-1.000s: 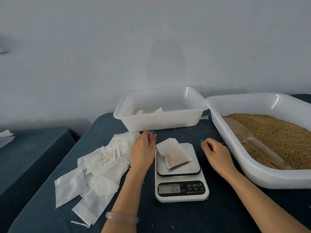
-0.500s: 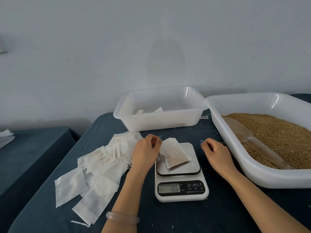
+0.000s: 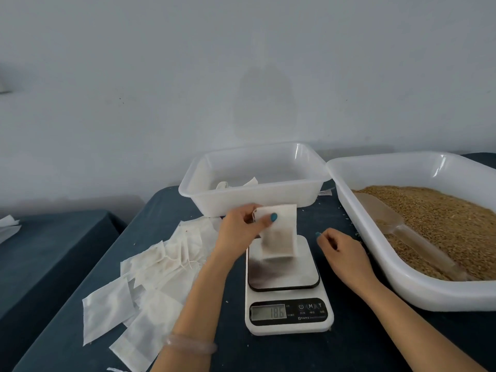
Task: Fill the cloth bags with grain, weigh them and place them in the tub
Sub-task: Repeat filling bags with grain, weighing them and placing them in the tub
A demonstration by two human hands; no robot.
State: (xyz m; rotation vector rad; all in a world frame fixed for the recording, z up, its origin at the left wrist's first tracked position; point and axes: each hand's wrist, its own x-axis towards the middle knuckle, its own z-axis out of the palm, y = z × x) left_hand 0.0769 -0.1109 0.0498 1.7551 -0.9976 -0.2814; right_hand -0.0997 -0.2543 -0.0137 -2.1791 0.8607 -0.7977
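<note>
One filled bag (image 3: 279, 237) hangs upright over the far end of the scale (image 3: 287, 291), pinched at its top left corner between the thumb and fingers of the left hand (image 3: 241, 229) (whether its lower edge touches the steel plate cannot be told). The single scale stands on the dark table (image 3: 295, 353) and its display shows 186.

The right hand (image 3: 346, 253) rests on the table just right of the scale, fingers loosely curled and holding nothing.

There are two white tubs. The smaller tub (image 3: 252, 194) sits just beyond the scale, and the corners of what look like two bags (image 3: 236, 183) show above its near wall. The larger tub (image 3: 375, 251) sits to the right, near the right hand, and holds brown grain (image 3: 434, 218) with one clear scoop (image 3: 402, 232) lying on it, handle toward the person.

To the left of the left forearm lies a loose heap of flat empty bags (image 3: 161, 269), too overlapped for an exact count. One pale bracelet (image 3: 190, 346) circles the left wrist. A second dark table (image 3: 48, 251) stands apart at the left.
</note>
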